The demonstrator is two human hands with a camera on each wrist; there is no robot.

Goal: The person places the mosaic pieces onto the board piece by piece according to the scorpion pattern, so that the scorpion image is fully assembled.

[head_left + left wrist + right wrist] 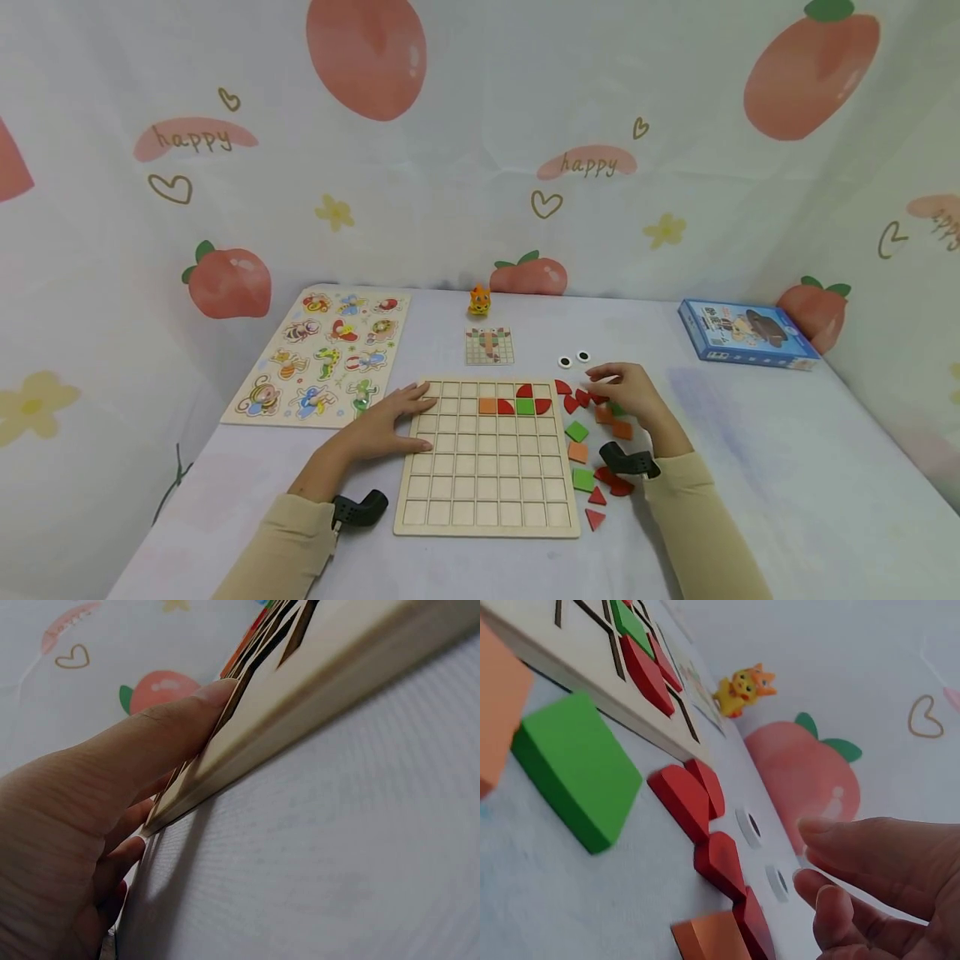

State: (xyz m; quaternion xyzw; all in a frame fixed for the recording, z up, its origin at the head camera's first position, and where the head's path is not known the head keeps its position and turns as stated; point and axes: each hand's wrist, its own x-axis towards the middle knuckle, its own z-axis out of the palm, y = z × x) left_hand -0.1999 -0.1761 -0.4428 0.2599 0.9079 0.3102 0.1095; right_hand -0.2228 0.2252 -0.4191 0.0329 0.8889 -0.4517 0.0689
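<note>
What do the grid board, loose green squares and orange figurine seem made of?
Grid board: probably wood, matte, from its pale tan surface and edge.
Loose green squares: perhaps painted wood or plastic, smooth; colour covers face and edge, showing no grain.
Orange figurine: likely moulded plastic, given its rounded, brightly coloured shape; finish unclear.

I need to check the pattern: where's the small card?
In the head view, the card lies between the board and the figurine, left of the two eye discs.
</note>
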